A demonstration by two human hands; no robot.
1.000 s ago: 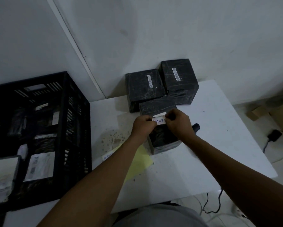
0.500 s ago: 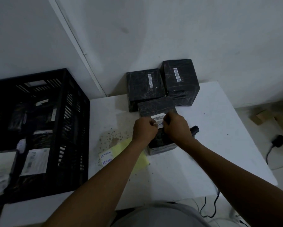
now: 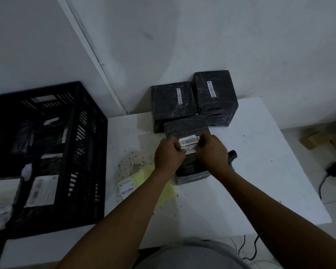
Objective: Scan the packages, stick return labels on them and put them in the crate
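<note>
both hands, left (image 3: 168, 153) and right (image 3: 211, 150), pinch a return label (image 3: 190, 150) against the near black package (image 3: 186, 128).

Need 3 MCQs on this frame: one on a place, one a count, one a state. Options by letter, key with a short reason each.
1. Where is the black crate?
A. At the table's left end
B. On the packages
C. Under the table

2. How many black packages stand by the wall, clear of the hands?
A. One
B. Two
C. Four

3. What are the hands doing?
A. Resting flat on the table
B. Lifting the crate
C. Holding a return label on the near package

Key:
1 A, it stands left of the white table.
2 B, the left wall package and the right wall package stand side by side.
3 C, the left hand and right hand pinch the return label below the barcode on the near package.
</note>
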